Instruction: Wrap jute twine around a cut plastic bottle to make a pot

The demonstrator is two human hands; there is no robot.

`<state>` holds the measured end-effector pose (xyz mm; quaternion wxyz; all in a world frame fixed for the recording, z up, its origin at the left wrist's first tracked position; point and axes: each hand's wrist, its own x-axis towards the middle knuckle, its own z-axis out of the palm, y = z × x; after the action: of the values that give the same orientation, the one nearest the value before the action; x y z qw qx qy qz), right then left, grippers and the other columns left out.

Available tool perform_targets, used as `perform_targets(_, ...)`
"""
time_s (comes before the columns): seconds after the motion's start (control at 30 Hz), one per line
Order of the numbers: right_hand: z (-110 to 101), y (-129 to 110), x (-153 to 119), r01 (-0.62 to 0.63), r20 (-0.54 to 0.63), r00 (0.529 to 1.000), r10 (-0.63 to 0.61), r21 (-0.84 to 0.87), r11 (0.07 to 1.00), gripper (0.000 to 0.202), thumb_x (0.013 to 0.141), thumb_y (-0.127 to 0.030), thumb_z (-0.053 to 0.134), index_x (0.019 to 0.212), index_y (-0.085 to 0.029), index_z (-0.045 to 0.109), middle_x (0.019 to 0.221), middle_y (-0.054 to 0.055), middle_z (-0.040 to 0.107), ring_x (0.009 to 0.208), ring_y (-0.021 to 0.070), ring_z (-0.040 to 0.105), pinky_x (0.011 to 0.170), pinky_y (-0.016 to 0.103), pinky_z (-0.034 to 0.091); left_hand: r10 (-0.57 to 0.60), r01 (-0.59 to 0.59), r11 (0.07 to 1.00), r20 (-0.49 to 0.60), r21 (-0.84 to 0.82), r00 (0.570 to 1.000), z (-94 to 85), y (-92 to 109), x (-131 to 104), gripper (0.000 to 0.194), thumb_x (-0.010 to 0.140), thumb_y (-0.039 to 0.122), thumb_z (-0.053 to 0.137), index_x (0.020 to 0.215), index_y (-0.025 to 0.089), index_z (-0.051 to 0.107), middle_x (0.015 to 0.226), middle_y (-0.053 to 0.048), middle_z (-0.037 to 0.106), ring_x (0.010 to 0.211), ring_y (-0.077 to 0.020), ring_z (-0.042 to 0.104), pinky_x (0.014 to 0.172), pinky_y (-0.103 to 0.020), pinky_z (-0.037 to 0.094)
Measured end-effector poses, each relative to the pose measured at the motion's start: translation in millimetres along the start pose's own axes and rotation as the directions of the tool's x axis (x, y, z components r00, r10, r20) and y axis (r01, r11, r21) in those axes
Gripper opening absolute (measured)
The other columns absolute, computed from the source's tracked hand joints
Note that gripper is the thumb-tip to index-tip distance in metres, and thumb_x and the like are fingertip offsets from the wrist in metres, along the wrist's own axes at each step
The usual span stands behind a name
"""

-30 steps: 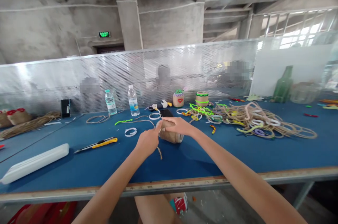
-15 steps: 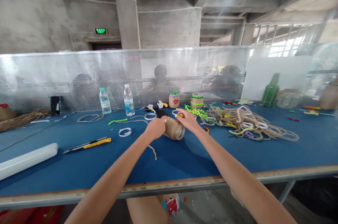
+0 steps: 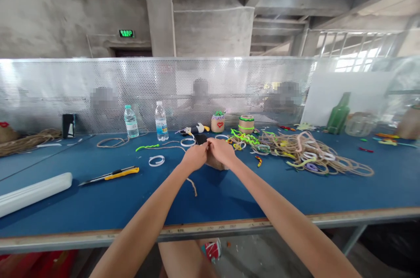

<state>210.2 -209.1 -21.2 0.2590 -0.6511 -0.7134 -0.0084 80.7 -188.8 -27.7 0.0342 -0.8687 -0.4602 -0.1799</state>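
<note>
A twine-wrapped jar [image 3: 216, 163] is at the middle of the blue table, mostly covered by the hands. My left hand [image 3: 196, 155] is closed at its left end, fingers pinched together. My right hand [image 3: 221, 150] is closed over the jar's top, its fingertips meeting those of my left hand. What the fingertips pinch is too small to make out. A loose twine end [image 3: 193, 186] lies just below my left hand. Behind the hands is a black phone-like object [image 3: 200, 139].
A yellow utility knife [image 3: 121, 173] and a white bar [image 3: 36, 192] lie left. Two water bottles [image 3: 131, 123] [image 3: 161, 123], a glue gun [image 3: 197, 129] and two decorated jars [image 3: 218, 123] [image 3: 246, 125] stand behind. Tangled twine [image 3: 305, 151] and a green bottle [image 3: 339, 114] are right.
My right hand has moved left from the jar's mouth side to meet my left hand, and it now covers more of the jar. The view has shifted slightly.
</note>
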Motion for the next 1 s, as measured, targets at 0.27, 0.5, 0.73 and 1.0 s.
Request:
perform_targets(0.27, -1.8, 12.9, 7.7, -0.018, 0.014, 1.0, 0.018, 0.03, 0.999, 0.025, 0.095, -0.032, 0.052, 0.113, -0.016, 0.06, 0.114, 0.007, 0.063, 0.103, 0.0195, 0.061, 0.091, 0.043, 0.051, 0.01, -0.012, 0.998, 0.026, 0.057, 1.0, -0.6, -8.9, -15.9, 0.037, 0.097, 0.033, 0.05, 0.129, 0.015, 0.05, 0.108, -0.009, 0.064, 0.091, -0.02, 0.065, 0.082, -0.042, 0.055)
perform_targets(0.5, 2.2, 26.4, 18.9, -0.019, 0.022, 1.0, 0.018, 0.031, 0.999, 0.024, 0.095, -0.032, 0.053, 0.112, -0.016, 0.06, 0.114, 0.007, 0.062, 0.103, 0.0192, 0.061, 0.09, 0.042, 0.051, 0.018, -0.022, 0.995, 0.045, 0.099, 0.999, 6.3, -8.2, -17.2, 0.04, 0.098, 0.034, 0.048, 0.134, 0.016, 0.046, 0.108, -0.009, 0.064, 0.092, -0.0204, 0.066, 0.083, -0.042, 0.055)
perform_targets(0.73, 2.2, 25.7, 24.5, -0.024, 0.017, 1.0, 0.024, -0.011, 1.0, 0.024, 0.095, -0.032, 0.054, 0.11, -0.016, 0.061, 0.112, 0.007, 0.063, 0.1, 0.0188, 0.062, 0.088, 0.041, 0.052, -0.002, -0.009, 0.988, 0.072, 0.156, 0.997, 5.4, -0.6, -20.6, 0.037, 0.097, 0.031, 0.051, 0.129, 0.015, 0.049, 0.107, -0.008, 0.064, 0.09, -0.0196, 0.066, 0.081, -0.041, 0.056)
perform_targets(1.0, 0.1, 26.7, 26.4, -0.02, -0.019, 1.0, 0.019, -0.074, 0.997, 0.022, 0.094, -0.032, 0.054, 0.107, -0.015, 0.062, 0.108, 0.006, 0.064, 0.095, 0.0173, 0.063, 0.085, 0.038, 0.053, -0.02, -0.004, 0.974, 0.105, 0.228, 0.994, 6.9, 3.5, -21.5, 0.034, 0.096, 0.031, 0.052, 0.126, 0.014, 0.051, 0.107, -0.008, 0.064, 0.091, -0.0197, 0.065, 0.081, -0.04, 0.056)
